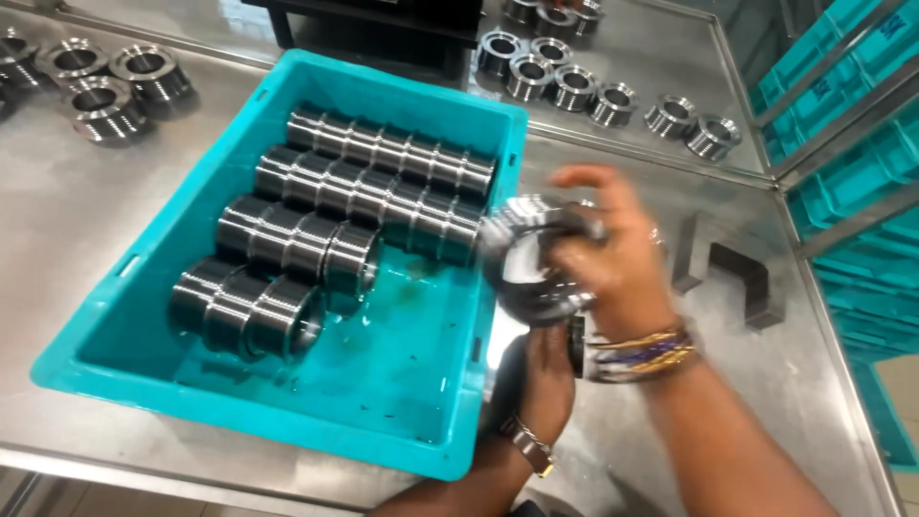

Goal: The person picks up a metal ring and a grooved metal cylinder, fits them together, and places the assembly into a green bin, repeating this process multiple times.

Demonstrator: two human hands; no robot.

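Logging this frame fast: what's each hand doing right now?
Left hand: below the metal ring; grip cannot be told.
Right hand: closed on the metal ring, blurred.

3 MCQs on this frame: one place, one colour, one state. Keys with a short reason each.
1. Where is the bin relative to the hands?
A. to their left
B. to their right
C. behind them

2. What colour is the bin?
A. grey
B. teal
C. red

3. How do the metal rings in the bin lie?
A. stacked upright in towers
B. scattered singly
C. on their sides in rows

Key:
1 A: the right hand and left hand, holding a blurred metal ring, are past its right wall.
2 B: walls and floor are teal.
3 C: four rows, axes horizontal.
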